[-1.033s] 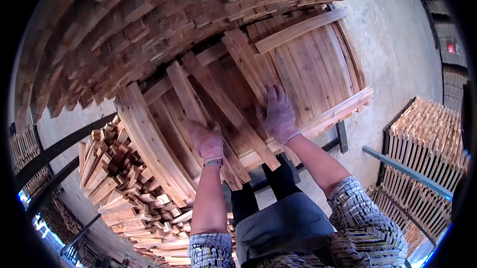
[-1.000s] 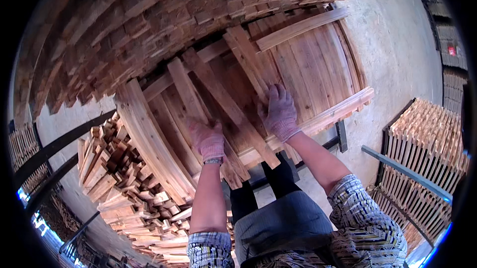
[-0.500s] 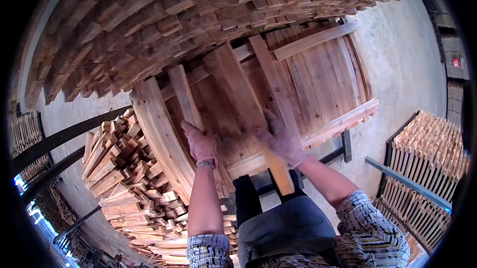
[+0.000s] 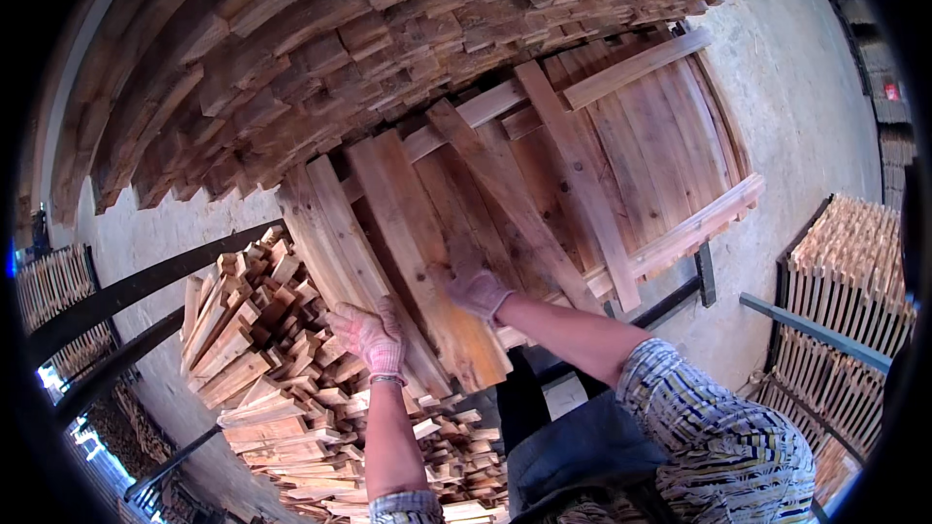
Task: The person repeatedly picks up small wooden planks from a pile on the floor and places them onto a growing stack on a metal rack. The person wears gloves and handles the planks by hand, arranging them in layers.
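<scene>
Both hands wear pale pink knitted gloves. My left hand (image 4: 371, 338) is open at the left edge of the board row, its fingers spread beside a narrow board (image 4: 364, 242). My right hand (image 4: 476, 289) lies with its fingers stretched against the right edge of a wide board (image 4: 403, 223), whose near end is yellowish and juts toward me. To the right, a slanting board (image 4: 515, 203) and another loose board (image 4: 573, 169) lie across the planks beneath. These planks (image 4: 641, 150) form a flat layer.
A tall stack of timber ends (image 4: 388, 29) rises along the far side. Below left lies a heap of wood offcuts (image 4: 282, 359). Dark metal bars (image 4: 146, 281) reach in from the left. A rack of slats (image 4: 845, 281) and a grey metal bar (image 4: 815, 330) stand at right.
The wide board has shifted left, up near the left-hand boards, with my right hand following. My left hand has moved off the narrow board, down and outward, and opened. The view has shifted slightly.
</scene>
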Action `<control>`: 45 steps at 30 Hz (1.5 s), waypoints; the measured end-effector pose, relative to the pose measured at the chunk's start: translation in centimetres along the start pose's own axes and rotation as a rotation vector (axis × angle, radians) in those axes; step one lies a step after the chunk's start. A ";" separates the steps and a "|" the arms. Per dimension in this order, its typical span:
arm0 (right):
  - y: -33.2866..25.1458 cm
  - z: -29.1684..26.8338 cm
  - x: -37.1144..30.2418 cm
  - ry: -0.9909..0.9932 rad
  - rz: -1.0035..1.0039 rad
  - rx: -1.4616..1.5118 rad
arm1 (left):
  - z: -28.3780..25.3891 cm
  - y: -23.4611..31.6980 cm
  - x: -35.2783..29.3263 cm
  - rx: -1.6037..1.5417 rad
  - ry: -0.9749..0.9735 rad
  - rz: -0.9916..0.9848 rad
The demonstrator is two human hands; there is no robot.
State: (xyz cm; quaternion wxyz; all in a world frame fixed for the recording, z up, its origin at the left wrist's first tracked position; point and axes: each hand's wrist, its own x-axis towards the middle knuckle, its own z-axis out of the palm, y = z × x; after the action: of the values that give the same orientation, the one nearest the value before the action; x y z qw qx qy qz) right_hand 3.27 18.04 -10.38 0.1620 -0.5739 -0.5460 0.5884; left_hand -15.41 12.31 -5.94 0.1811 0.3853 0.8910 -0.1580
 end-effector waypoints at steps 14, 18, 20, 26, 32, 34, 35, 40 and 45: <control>-5.1 -12.0 -2.4 0.320 0.168 -0.781 | -0.6 -2.3 0.7 -0.117 -0.179 0.058; 0.5 -14.2 -1.3 0.094 0.224 -0.699 | -0.1 -1.3 1.4 -0.074 -0.155 0.153; -2.2 -15.1 -3.3 0.096 0.271 -0.597 | -0.4 -1.8 1.1 -0.087 -0.143 0.164; 1.3 -20.0 -5.4 0.429 0.198 -0.798 | -0.5 -1.2 0.5 -0.069 -0.120 0.096; -1.8 -19.8 -4.8 0.268 0.464 -0.419 | 0.4 -2.3 0.6 -0.058 -0.081 0.133; 0.4 -17.5 -6.1 0.399 0.229 -0.522 | -3.0 0.9 -0.5 -0.101 -0.199 0.041; 3.0 -15.6 -6.3 0.462 0.084 -0.589 | -4.3 1.0 -0.7 -0.119 -0.246 0.007; -1.5 -5.8 -2.5 0.261 0.169 -0.406 | -3.9 0.4 -0.4 -0.186 -0.229 -0.003; 2.7 0.8 2.0 0.005 0.150 -0.554 | -3.3 -0.5 -0.8 -0.242 -0.210 0.014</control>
State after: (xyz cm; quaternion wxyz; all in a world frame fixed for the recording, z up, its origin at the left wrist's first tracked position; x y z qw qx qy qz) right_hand 3.21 18.40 -13.84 -0.0436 -0.6365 -0.6417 0.4257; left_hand -15.94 12.80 -2.62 0.3194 0.3480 0.8771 -0.0875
